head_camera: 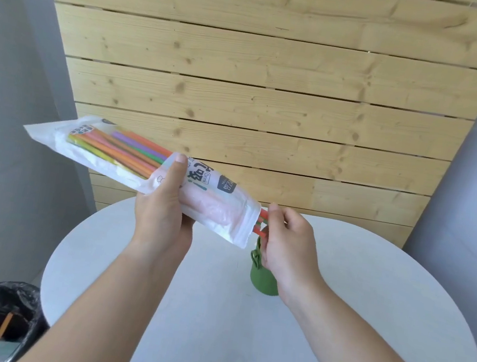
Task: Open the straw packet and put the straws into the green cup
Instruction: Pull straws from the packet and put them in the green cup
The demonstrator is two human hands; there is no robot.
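Poking from the open lower-right end of the white printed plastic packet [216, 208], the bright plastic straws [127, 149] slant from upper left down to lower right, held in the air above the round white table [364, 316]. The right hand [287, 241], nearest those ends, pinches them while the left hand [161, 210] grips the packet's middle; the small green cup [261, 277] stands on the table just beneath the right hand.

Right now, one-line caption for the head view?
Left hand holds the straw packet while right hand pinches straw ends poking from its open end, above the green cup.
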